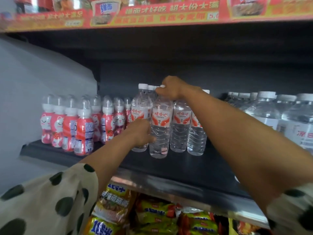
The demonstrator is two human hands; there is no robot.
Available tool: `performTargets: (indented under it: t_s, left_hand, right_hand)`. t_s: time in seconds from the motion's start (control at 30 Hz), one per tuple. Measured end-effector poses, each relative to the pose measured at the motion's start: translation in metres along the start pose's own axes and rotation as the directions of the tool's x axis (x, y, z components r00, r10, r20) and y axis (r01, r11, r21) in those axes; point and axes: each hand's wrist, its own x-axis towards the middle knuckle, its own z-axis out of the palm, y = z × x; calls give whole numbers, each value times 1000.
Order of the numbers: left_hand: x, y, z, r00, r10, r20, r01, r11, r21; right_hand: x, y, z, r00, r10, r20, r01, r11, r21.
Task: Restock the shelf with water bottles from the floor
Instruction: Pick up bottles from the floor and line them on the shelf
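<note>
Both hands (170,88) grip bottles (160,126) labelled, seemingly, 娃哈哈.

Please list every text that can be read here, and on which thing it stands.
"娃哈哈": red label of the held water bottle, and its neighbours.
"弹面才好吃 超大份大满": red banner on the upper shelf edge.
"5.": price tag, cut off.
Pink cat bottles, noodle packets, large bottles: too blurred.
</note>
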Motion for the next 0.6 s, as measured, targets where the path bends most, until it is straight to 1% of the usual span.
performTargets:
  t_s: [0.1, 0.23, 0.4, 0.6]
  left_hand:
    - [3, -1, 6, 999, 14, -42, -11, 997, 72]
    - [8, -2, 10, 996, 14, -88, -7, 997, 82]
    - [7, -1, 11, 994, 4, -110, 8, 994, 106]
    - [1, 0, 8, 994, 23, -107, -9, 992, 129]
  right_hand:
    - [5, 3, 3, 1000, 1, 11, -2, 1000, 27]
    - [9, 5, 5, 1000, 3, 5, -3, 999, 33]
    - [9, 3, 5, 1000, 13, 0, -13, 999, 29]
    - [4, 3, -1, 997, 61, 39, -61, 998, -11]
